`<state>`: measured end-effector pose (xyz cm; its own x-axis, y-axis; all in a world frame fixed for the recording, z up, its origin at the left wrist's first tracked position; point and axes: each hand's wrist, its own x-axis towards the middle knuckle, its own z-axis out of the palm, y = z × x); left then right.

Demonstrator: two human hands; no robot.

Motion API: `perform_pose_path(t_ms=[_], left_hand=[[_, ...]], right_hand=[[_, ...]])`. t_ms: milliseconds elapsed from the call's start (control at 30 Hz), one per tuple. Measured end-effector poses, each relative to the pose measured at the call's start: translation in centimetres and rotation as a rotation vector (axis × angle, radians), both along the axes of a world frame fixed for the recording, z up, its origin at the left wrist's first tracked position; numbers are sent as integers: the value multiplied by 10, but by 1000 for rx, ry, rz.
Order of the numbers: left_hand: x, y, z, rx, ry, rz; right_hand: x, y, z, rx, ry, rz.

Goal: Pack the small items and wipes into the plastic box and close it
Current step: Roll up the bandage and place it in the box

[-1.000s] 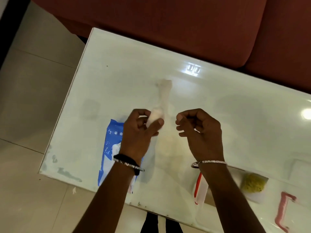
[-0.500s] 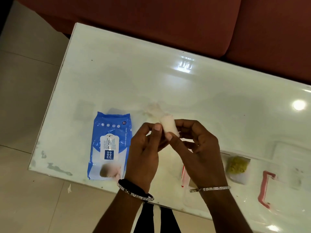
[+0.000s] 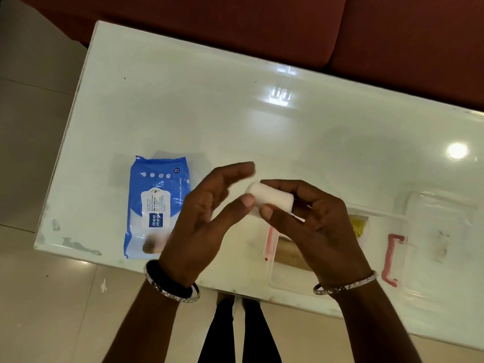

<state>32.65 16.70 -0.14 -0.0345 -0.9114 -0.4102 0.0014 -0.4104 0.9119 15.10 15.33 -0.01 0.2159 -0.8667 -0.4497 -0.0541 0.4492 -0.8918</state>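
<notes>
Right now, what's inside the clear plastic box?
A yellow item sits at the far end of the clear plastic box, with something tan on its floor. The right hand, holding a white roll, covers the middle, so anything else there is hidden.

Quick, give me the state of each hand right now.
Left hand: open, fingers spread, thumb touching the white roll.
Right hand: closed on the white roll, pinching it above the table.
</notes>
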Motion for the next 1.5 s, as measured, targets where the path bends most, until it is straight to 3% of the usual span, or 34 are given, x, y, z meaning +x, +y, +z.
perform_pose_path(t_ms=[300, 633, 800, 1000, 1167, 1300, 1500], left_hand=[[-12, 1, 3, 68, 94, 75], [-6, 17, 1, 108, 110, 117], [-5, 22, 2, 101, 147, 94], [0, 25, 3, 339, 345, 178], [0, 29, 0, 368, 288, 159], [4, 34, -3, 345, 296, 186], [8, 37, -2, 357, 320, 159]], right_hand=[[-3, 9, 3, 87, -128, -131], [-5, 13, 8, 180, -189, -70], [1, 12, 4, 154, -119, -111], [0, 18, -2, 51, -43, -88], [2, 25, -2, 95, -119, -56], [5, 26, 0, 252, -218, -141], [8, 28, -6, 211, -113, -135]])
